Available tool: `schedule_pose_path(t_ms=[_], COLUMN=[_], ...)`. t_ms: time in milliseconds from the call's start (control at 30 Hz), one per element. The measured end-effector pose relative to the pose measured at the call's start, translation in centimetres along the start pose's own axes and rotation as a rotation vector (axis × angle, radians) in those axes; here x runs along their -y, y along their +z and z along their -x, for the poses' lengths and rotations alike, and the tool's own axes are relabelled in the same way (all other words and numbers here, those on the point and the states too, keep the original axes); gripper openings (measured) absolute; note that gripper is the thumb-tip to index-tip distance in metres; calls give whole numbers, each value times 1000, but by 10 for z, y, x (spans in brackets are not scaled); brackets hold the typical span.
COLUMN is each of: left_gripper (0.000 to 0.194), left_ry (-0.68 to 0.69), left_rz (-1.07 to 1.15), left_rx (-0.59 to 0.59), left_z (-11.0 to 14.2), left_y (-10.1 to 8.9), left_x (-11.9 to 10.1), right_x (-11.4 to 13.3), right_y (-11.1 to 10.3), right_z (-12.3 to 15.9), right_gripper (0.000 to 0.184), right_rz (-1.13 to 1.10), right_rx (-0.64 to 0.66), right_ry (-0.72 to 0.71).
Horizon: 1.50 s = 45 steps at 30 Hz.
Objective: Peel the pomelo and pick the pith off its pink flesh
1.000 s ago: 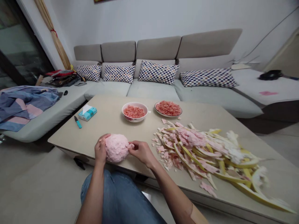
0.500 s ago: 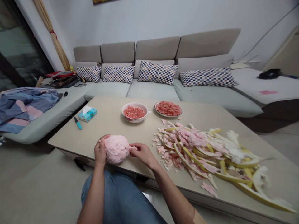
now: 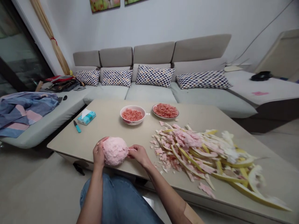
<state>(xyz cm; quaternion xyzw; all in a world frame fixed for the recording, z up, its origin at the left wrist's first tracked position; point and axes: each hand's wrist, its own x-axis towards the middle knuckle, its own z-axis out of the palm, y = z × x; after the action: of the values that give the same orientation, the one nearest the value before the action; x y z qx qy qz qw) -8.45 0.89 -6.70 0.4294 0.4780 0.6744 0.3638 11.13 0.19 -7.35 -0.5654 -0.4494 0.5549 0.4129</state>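
Observation:
A peeled pomelo (image 3: 115, 151) with pink, fuzzy pith sits at the near edge of the coffee table. My left hand (image 3: 99, 153) is wrapped round its left side and grips it. On the opposite side, my right hand (image 3: 139, 153) has thumb and fingers pinched together on a bit of pink pith (image 3: 129, 150) at the fruit's surface. Most of that bit is hidden by the fingers. Right of my hands spreads a large heap of pomelo peel (image 3: 198, 152), yellow rind strips mixed with pink and white pith.
On the table (image 3: 105, 109) stand a bowl (image 3: 132, 122) of pink pulp pieces and a plate (image 3: 165, 117) heaped with more pulp. Further left lie a blue tissue pack (image 3: 88, 118) and a small turquoise-handled knife (image 3: 77, 127). Behind runs a grey sofa (image 3: 149, 93) with checked cushions.
The camera view has tilted up slightly and shifted. My right hand's pinching fingers look a little closer to the pomelo, with less pith showing between them. My left hand keeps its hold.

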Motion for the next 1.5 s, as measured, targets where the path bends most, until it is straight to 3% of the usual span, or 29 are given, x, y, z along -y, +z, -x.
schedule_pose_path(t_ms=[200,333,400,533,633,733,900,1033,1167,1500], left_gripper=[41,42,43,44,44,44,45,48,49,47], left_ry=[15,-3,-4,-1,-14,-30,-29,-53,-81,-55], left_rz=[-23,-5,-6,-12,7,22,25,29,48,9], left_rx=[-45,-54,-40,-36,-42,-56,-47,-7,18,35], left_z=[-1,-1,0,0,0,0,1,1,1,-1], left_y=[-5,-5,-4,-4,-4,-3,-2,-2,0,4], left_x=[1,3,2,2,3,3,3,4,2,0], right_x=[-11,-1,13,47,58,47,24,35,50,64], right_y=[-7,-54,-90,-165,-193,-176,-82,-26,-11,-12], right_z=[12,31,40,53,57,57,57,48,33,17], right_gripper=[15,24,32,32,31,30,29,27,18,15], right_rz=[-57,77,242,638,886,912,701,630,704,873], right_rx=[-4,-86,-248,-732,-895,-793,-225,-37,59,162], right_ry=[17,-178,-342,-659,-782,-818,-775,-827,-837,-697])
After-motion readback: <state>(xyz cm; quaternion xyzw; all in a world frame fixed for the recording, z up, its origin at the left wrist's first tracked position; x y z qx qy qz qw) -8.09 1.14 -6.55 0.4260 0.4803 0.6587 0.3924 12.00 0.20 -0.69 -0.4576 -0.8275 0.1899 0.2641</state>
